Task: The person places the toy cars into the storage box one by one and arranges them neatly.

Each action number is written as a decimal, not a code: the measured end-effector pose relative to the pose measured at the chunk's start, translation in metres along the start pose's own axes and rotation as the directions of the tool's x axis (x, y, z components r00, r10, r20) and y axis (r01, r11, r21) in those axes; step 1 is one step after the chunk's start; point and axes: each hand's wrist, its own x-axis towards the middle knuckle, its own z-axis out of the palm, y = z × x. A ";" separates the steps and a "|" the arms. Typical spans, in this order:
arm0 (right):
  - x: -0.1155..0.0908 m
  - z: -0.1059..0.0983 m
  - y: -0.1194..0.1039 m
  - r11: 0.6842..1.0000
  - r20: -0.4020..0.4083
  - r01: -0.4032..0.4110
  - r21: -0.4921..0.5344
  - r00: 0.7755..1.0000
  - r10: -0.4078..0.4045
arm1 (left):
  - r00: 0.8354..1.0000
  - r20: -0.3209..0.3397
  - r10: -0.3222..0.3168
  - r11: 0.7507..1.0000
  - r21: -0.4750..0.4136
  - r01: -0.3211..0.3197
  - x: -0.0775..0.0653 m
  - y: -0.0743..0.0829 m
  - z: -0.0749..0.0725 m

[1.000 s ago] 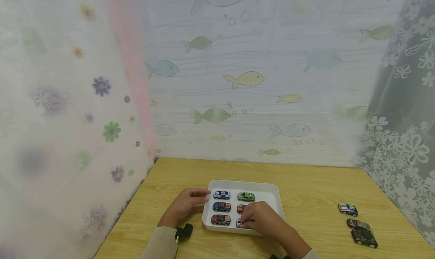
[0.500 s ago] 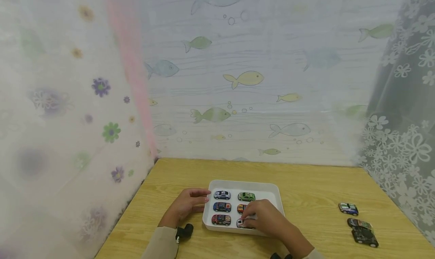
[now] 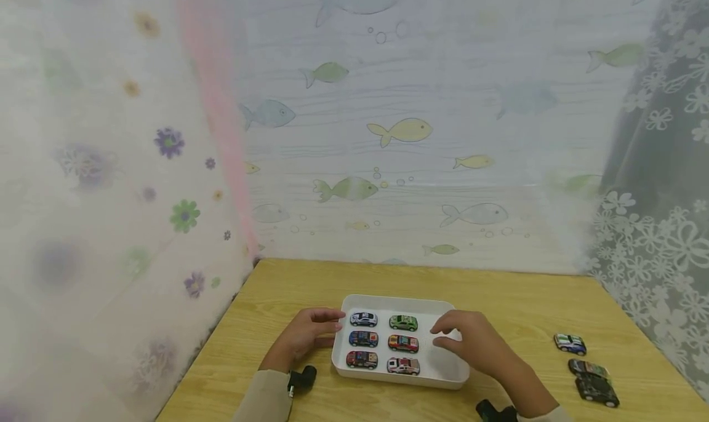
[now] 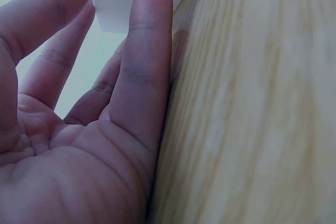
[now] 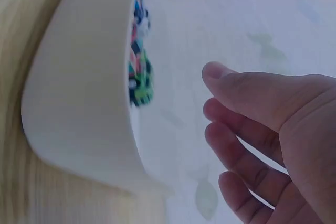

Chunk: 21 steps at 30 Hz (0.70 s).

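Observation:
The white tray [image 3: 399, 381] holds toy cars in two columns. In its left column are a white-and-blue car [image 3: 363, 319], a blue car [image 3: 363, 339] and a dark red car [image 3: 362, 359]; to their right are a green car [image 3: 403, 322], a red-and-yellow car [image 3: 403, 343] and a white-and-red car [image 3: 403, 365]. My left hand [image 3: 308, 336] rests at the tray's left side, fingers extended against its wall in the left wrist view. Above the tray's right part hovers my right hand [image 3: 477, 342], thumb and fingers apart with nothing between them.
On the wooden table [image 3: 515, 311] at the right lie a white-blue-green car [image 3: 570, 344], a dark multicoloured car [image 3: 588, 369] and a black car [image 3: 597, 390], the last two touching. Patterned curtains [image 3: 410, 163] stand behind and at both sides.
My right hand has let go of the white-and-red car in the tray's front right spot and moved up and to the right. The left hand stays where it was.

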 end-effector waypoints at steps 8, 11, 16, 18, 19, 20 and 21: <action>-0.018 -0.031 0.023 0.990 -0.085 -0.115 -0.084 0.991 0.108 | 1.000 -0.004 0.004 1.000 0.012 -0.004 0.002 0.000 -0.001; -0.025 -0.040 0.031 0.981 -0.103 -0.152 -0.123 0.985 0.139 | 1.000 -0.004 0.002 1.000 0.015 -0.002 0.001 -0.001 -0.001; -0.035 -0.054 0.041 0.967 -0.124 -0.212 -0.144 0.973 0.195 | 1.000 -0.004 0.006 1.000 0.020 -0.005 0.000 0.000 -0.001; -0.039 -0.060 0.045 0.962 -0.137 -0.231 -0.144 0.968 0.212 | 1.000 -0.002 0.009 1.000 0.019 -0.009 0.000 0.000 0.000; -0.041 -0.063 0.047 0.960 -0.148 -0.238 -0.147 0.965 0.217 | 1.000 -0.004 0.005 1.000 0.017 -0.004 0.000 0.000 0.000; -0.043 -0.066 0.050 0.958 -0.162 -0.242 -0.154 0.963 0.217 | 1.000 -0.005 0.003 1.000 0.018 -0.003 0.000 0.000 0.000; -0.045 -0.068 0.053 0.956 -0.184 -0.241 -0.166 0.960 0.211 | 1.000 -0.006 0.003 1.000 0.019 -0.003 0.000 0.000 0.000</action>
